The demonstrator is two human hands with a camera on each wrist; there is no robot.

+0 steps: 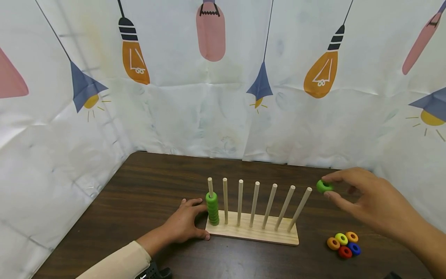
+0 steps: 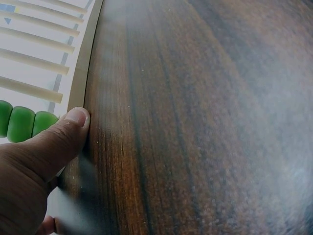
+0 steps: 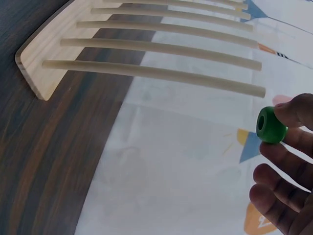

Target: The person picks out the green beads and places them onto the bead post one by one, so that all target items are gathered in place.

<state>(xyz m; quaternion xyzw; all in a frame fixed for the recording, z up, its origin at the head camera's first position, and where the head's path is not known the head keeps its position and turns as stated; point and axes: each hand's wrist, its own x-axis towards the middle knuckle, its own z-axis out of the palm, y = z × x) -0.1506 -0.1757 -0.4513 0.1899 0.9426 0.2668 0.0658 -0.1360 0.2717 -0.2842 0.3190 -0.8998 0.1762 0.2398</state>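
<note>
My right hand (image 1: 369,195) pinches a green ring bead (image 1: 319,187) between thumb and fingertips. It holds the bead in the air, just right of the rightmost peg's top and apart from it. In the right wrist view the bead's (image 3: 278,128) hole faces the pegs. My left hand (image 1: 186,223) grips the left end of a wooden peg rack (image 1: 252,231), its thumb (image 2: 68,134) against the front edge. Several green beads (image 1: 212,211) are stacked on the leftmost peg, whose tip shows above them. The other upright pegs (image 1: 256,203) carry no beads.
On the dark wooden table (image 1: 156,178), right of the rack, lies a cluster of loose beads: orange (image 1: 330,243), yellow (image 1: 338,238), blue (image 1: 358,249) and red (image 1: 345,257). A white sheet printed with lamps (image 1: 209,116) hangs behind the table.
</note>
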